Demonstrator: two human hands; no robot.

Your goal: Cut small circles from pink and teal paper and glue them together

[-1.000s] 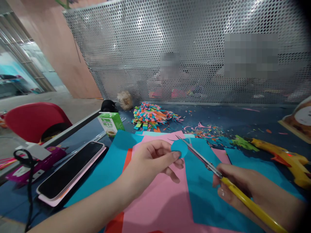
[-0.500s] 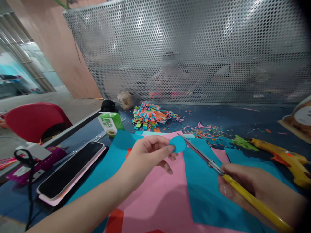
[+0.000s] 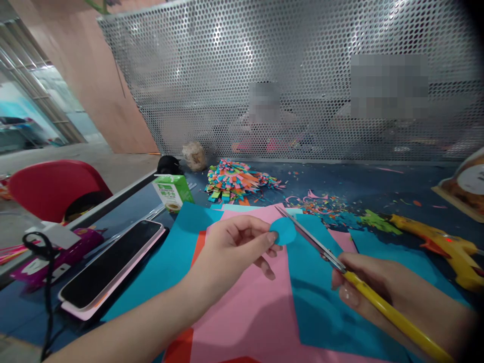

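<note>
A small blue paper disc (image 3: 284,231) is pinched between the thumb and fingers of my left hand (image 3: 242,242), above a pink sheet (image 3: 242,302). My right hand (image 3: 381,287) grips yellow-handled scissors (image 3: 317,244), whose blades point up and left, just behind and beside the disc's upper right edge. The blades look nearly closed. Blue sheets (image 3: 333,302) lie under and around the pink one, with some red-orange paper (image 3: 179,348) showing at the lower left.
Left of the sheets lie a phone (image 3: 113,264) and a green drink carton (image 3: 174,192). Behind are a fringed paper pile (image 3: 234,181), scraps (image 3: 325,209) and a perforated metal screen (image 3: 196,65). A yellow glue gun (image 3: 446,247) is at right.
My left hand and the blue disc have shifted slightly right and down. My right hand has moved slightly left. A second blurred figure now shows behind the screen.
</note>
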